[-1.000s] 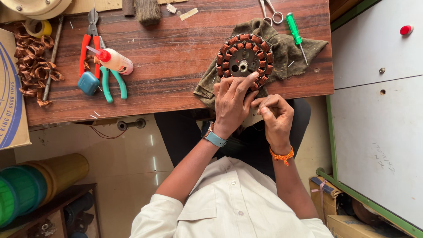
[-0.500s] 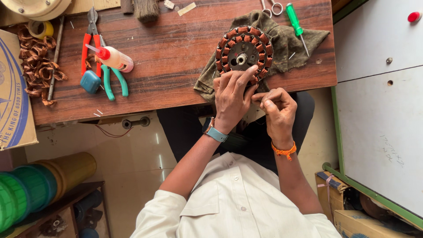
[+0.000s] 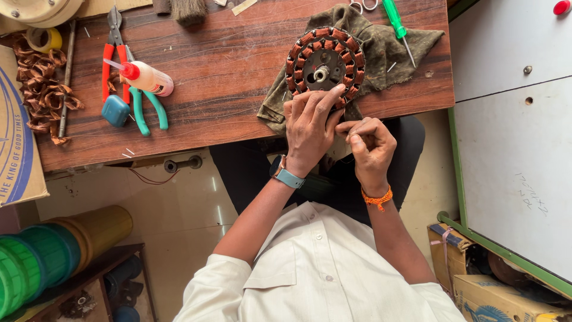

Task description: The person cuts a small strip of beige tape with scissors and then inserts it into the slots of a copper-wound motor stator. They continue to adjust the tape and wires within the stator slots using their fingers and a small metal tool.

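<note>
The copper-wound stator (image 3: 325, 61) lies on an olive cloth (image 3: 381, 45) near the table's (image 3: 226, 59) front edge, toward its right end. The left hand (image 3: 310, 128) lies flat on its near rim, fingers spread. The right hand (image 3: 370, 146), just beside it at the edge, is curled, fingertips pinched together; on what, I cannot tell.

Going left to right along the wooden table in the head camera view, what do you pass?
Tangle of copper wire scraps → red-handled pliers → glue bottle → wound motor stator on an olive cloth → green screwdriver.
</note>
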